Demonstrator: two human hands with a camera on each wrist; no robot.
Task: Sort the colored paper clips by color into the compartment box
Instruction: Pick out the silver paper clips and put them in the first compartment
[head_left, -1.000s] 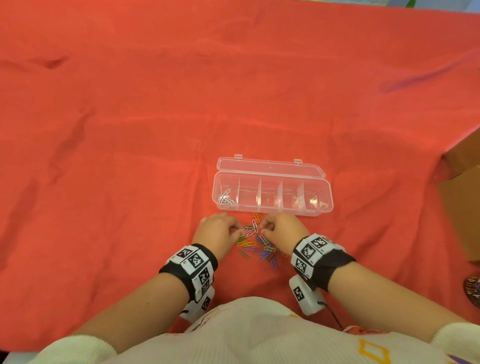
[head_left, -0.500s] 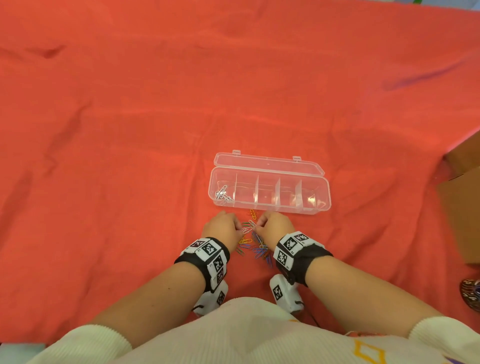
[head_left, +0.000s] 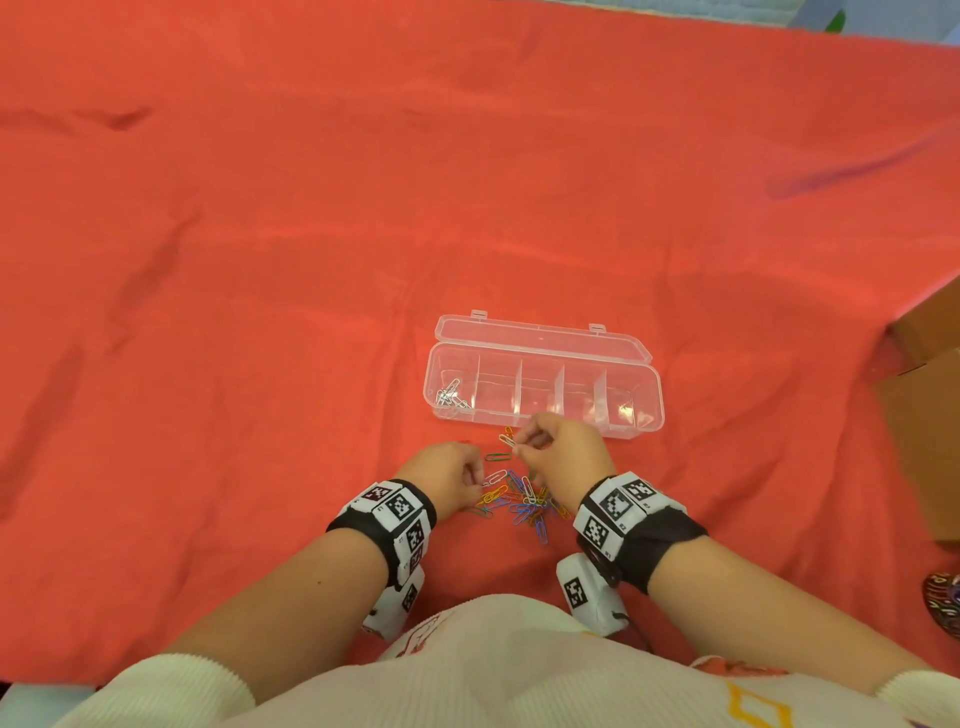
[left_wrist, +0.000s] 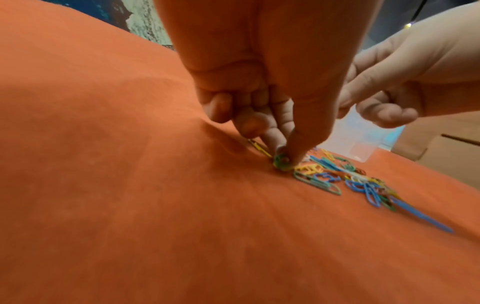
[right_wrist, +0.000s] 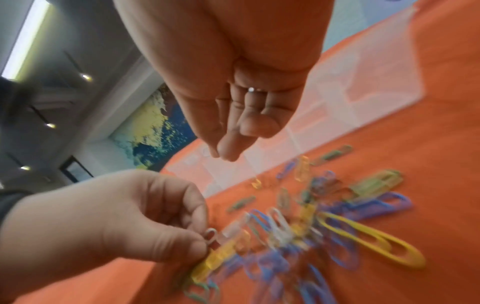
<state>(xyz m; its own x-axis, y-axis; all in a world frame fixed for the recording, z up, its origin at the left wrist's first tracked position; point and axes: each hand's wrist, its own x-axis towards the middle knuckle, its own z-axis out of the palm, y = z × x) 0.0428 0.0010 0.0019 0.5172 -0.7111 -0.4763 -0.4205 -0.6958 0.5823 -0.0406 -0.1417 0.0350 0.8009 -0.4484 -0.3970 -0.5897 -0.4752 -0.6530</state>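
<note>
A clear compartment box (head_left: 644, 410) lies open on the red cloth, its lid flat behind it. Several white clips (head_left: 451, 397) sit in its leftmost compartment; the other compartments look bare. A pile of coloured paper clips (head_left: 522, 504) lies just in front of the box, also seen close up as the pile (left_wrist: 363, 181) and the blurred pile (right_wrist: 324, 216). My left hand (head_left: 475, 480) is low at the pile's left edge and pinches a white clip (right_wrist: 210, 236). My right hand (head_left: 519, 449) is raised over the pile near the box front, thumb and forefinger pinched on a pale clip (head_left: 507, 440).
A brown cardboard box (head_left: 930, 415) stands at the right edge. A dark patterned object (head_left: 943, 603) shows at the bottom right. The red cloth (head_left: 260, 312) is wrinkled and stretches wide to the left and behind the compartment box.
My right hand has lifted off the pile toward the box with a clip pinched. My left hand has drawn back slightly to the pile's left edge.
</note>
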